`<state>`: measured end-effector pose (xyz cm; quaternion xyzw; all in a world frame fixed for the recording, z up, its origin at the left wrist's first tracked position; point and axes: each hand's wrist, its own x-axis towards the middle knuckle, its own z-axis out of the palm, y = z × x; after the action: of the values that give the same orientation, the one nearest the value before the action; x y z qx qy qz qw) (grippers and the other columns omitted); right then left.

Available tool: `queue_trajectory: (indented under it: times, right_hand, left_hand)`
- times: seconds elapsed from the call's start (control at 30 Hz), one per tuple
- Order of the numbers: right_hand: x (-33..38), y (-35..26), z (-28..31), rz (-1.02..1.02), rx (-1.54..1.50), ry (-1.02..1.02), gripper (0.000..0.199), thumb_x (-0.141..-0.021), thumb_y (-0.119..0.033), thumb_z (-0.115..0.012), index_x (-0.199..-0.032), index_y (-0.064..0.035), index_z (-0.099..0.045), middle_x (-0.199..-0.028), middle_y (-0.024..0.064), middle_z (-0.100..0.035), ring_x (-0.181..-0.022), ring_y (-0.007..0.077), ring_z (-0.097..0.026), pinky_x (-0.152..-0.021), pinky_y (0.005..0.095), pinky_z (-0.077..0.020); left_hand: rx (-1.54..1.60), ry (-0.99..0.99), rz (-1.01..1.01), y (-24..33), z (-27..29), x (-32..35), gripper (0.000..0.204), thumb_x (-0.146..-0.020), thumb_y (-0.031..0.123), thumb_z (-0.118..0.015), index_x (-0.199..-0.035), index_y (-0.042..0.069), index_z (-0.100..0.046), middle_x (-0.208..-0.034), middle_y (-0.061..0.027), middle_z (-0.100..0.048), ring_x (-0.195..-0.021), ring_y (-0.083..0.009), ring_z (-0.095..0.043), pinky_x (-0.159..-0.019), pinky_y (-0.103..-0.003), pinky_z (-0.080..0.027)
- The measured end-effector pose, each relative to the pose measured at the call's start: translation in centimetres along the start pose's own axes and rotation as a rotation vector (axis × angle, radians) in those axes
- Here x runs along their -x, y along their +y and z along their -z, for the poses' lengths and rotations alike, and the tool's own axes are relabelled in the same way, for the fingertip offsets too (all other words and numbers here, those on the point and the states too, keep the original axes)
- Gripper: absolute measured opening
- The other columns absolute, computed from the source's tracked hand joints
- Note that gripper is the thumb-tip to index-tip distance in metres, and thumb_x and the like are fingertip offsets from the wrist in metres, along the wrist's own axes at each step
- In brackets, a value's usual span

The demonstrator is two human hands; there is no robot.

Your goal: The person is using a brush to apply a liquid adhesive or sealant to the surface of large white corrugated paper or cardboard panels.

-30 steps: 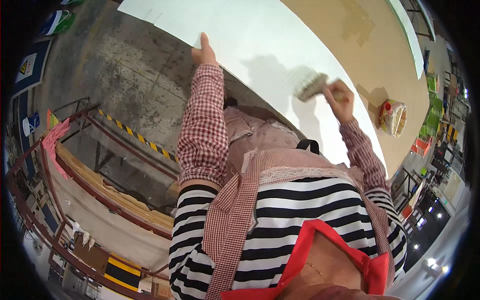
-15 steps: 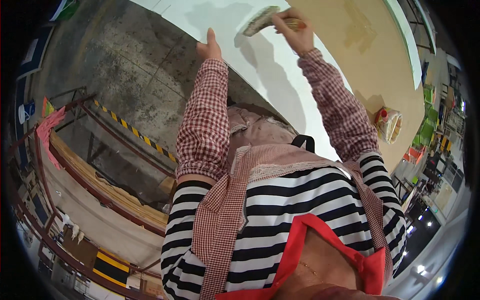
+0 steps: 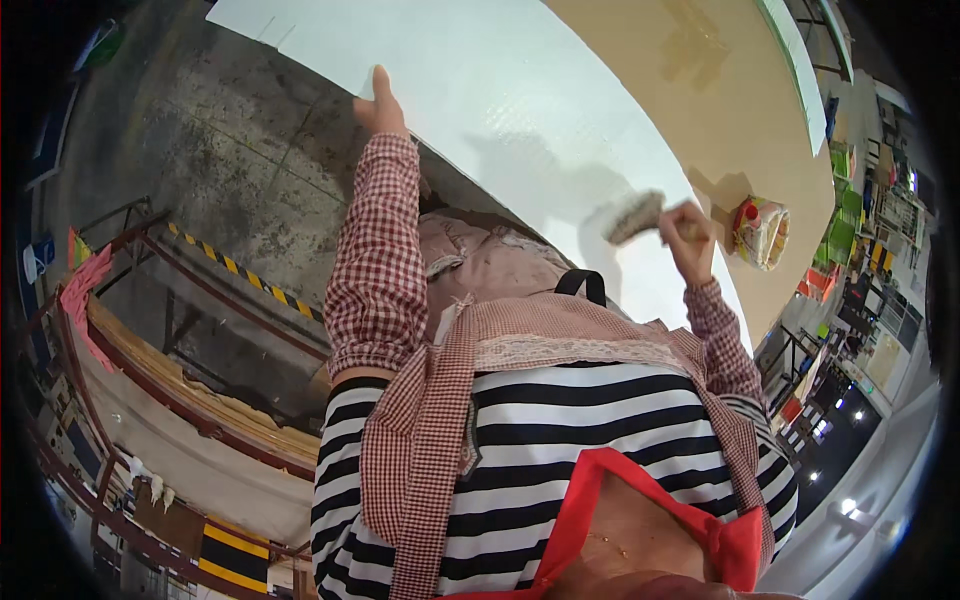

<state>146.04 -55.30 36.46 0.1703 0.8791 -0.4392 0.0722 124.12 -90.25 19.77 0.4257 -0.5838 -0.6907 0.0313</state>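
Observation:
A large white board (image 3: 520, 90) lies on a brown sheet, with its near-left edge out over the floor. My left hand (image 3: 382, 108) is at that edge, thumb stretched over the top face and the other fingers folded at the rim, partly hidden. In my right hand (image 3: 690, 240) is a wide brush (image 3: 636, 217), held by its handle, its pale bristles pointing left over the white board. The bristles are blurred, so I cannot tell whether they touch it. To the right of that hand stands a plastic container (image 3: 762, 235) with a red cap and an open top.
The brown sheet (image 3: 655, 75) has a darker patch of tape at its far part. A rusty metal frame (image 3: 225, 290) with a pink cloth (image 3: 86, 290) stands on the left, above concrete floor (image 3: 235, 130). Shelves and green bins (image 3: 840, 235) are at the right rim.
The brush in my right hand has swept toward me and to the right, ending near the container. My left hand still sits at the board's edge; the whole view has shifted slightly.

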Motion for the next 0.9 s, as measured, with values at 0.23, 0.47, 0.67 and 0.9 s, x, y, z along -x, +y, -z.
queue_trajectory:
  times: [0.23,0.47,0.67,0.9]
  right_hand:
    - [-15.4,-9.3,-9.5,0.363,-0.412,-0.034,0.016,-0.081,-0.012,-0.07,-0.082,0.0007,-0.062,-0.072,0.0035,-0.062,-0.063,0.0092,-0.059,-0.055,0.0212,-0.0477]
    - [-6.6,1.0,-3.7,0.171,-0.192,-0.017,0.012,-0.082,-0.01,-0.068,-0.079,-0.0006,-0.06,-0.068,0.0018,-0.06,-0.061,0.0071,-0.055,-0.055,0.0209,-0.0447]
    - [6.7,9.1,5.9,-0.186,-0.147,0.071,0.013,-0.083,-0.01,-0.066,-0.077,-0.0019,-0.058,-0.067,0.0025,-0.059,-0.059,0.0079,-0.057,-0.053,0.0212,-0.0476]
    - [-2.7,-3.1,-0.1,0.071,-0.154,0.099,0.014,-0.082,-0.012,-0.07,-0.079,0.0002,-0.062,-0.067,0.004,-0.061,-0.058,0.0101,-0.057,-0.053,0.0223,-0.0464]
  left_hand:
    - [-0.174,-0.115,0.041,-0.4,-0.3,-0.3,0.099,-0.083,0.053,-0.059,-0.144,-0.002,-0.003,-0.149,-0.0225,-0.009,-0.137,-0.0355,-0.018,-0.111,-0.047,-0.023]
    - [-0.162,-0.133,-0.039,-0.4,0.8,-1.7,0.095,-0.084,0.049,-0.058,-0.143,-0.005,-0.005,-0.148,-0.024,-0.015,-0.134,-0.0359,-0.025,-0.109,-0.046,-0.028]
    - [-0.071,-0.136,-0.079,-1.3,0.9,-2.4,0.096,-0.084,0.048,-0.06,-0.143,-0.004,-0.005,-0.146,-0.0237,-0.02,-0.133,-0.0353,-0.028,-0.109,-0.045,-0.029]
    - [-0.058,-0.153,0.056,0.1,1.2,-0.6,0.097,-0.083,0.047,-0.062,-0.143,-0.004,-0.004,-0.147,-0.0227,-0.02,-0.134,-0.0346,-0.027,-0.11,-0.045,-0.027]
